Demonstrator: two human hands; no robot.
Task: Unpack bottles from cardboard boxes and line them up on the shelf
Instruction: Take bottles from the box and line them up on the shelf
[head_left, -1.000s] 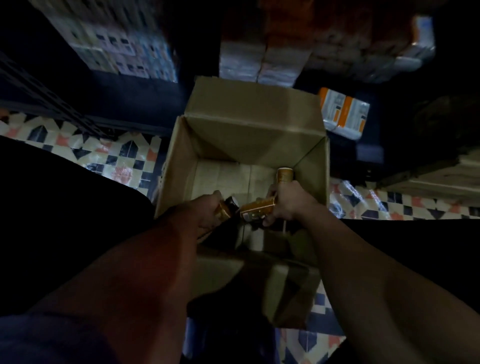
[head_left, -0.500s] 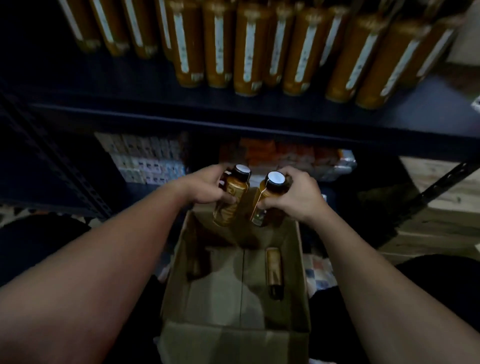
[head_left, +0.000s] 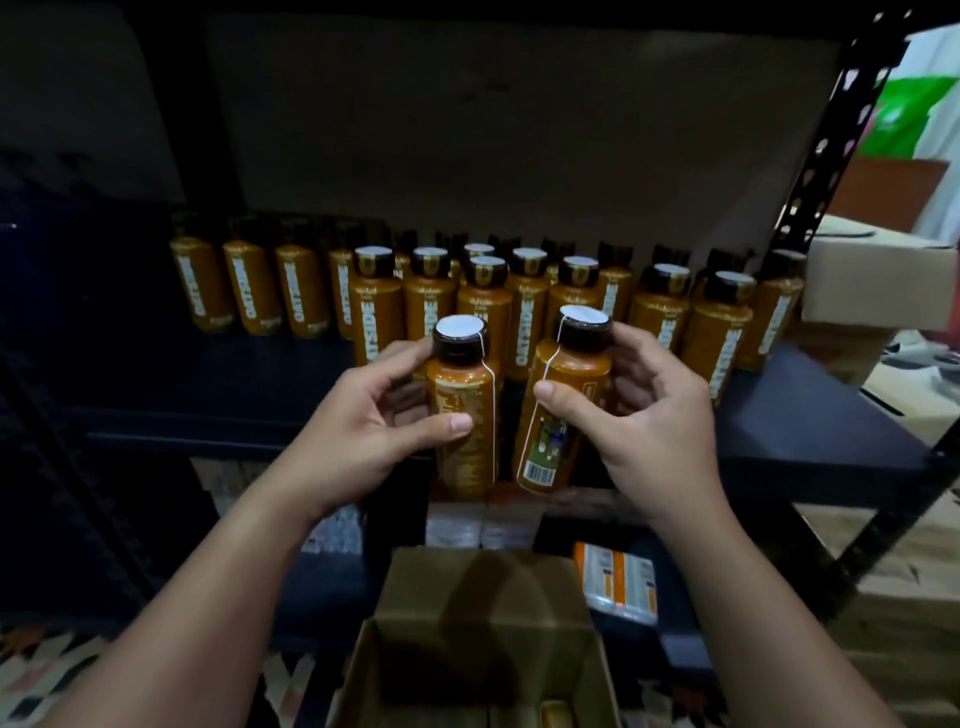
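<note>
Here each hand carries one bottle upright in front of the shelf (head_left: 810, 415); the left hand (head_left: 363, 436) has its fingers (head_left: 410, 353) and thumb wrapped round the left bottle (head_left: 464, 415), and the right hand (head_left: 644, 415) grips the right bottle (head_left: 566, 395) the same way, thumb across the front and fingers behind; neither hand has any slack. Both long axes run roughly 12 to 6 o'clock, the right bottle tipped a little toward 1 o'clock, caps up. The standing rows of bottles (head_left: 431, 306) lie at 12 o'clock from the fingers, just beyond the two held ones; the bare front strip of shelf sits directly under and behind them, so the coming move looks like a short push toward 12 o'clock and down. Which hand is nearer the shelf edge is hard to judge in this dim view; they seem level. The cardboard box (head_left: 483, 649) stands open at 6 o'clock, below the wrists.
</note>
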